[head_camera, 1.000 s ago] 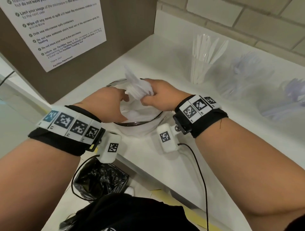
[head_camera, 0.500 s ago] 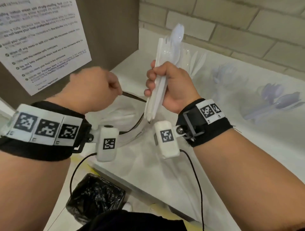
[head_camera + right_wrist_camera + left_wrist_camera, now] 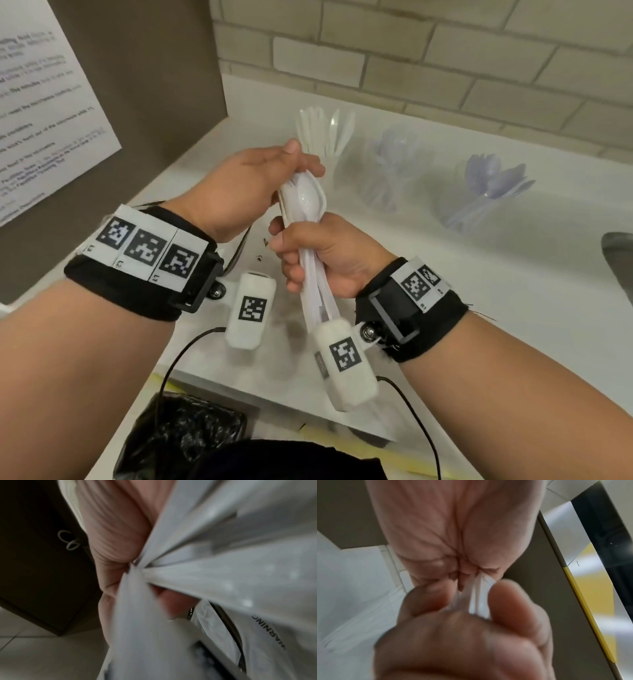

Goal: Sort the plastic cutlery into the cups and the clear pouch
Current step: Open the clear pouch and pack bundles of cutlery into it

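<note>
Bundle of white plastic cutlery (image 3: 310,219) above the white counter (image 3: 445,281), handles clamped in curled fingers of right hand (image 3: 322,257), top ends pinched by left hand (image 3: 246,186), near three clear cups (image 3: 383,178).

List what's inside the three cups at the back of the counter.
Left cup: white knives standing upright. Middle cup: pale cutlery, too blurred to name. Right cup: bluish spoons leaning right. The left hand covers part of the left cup.
</note>
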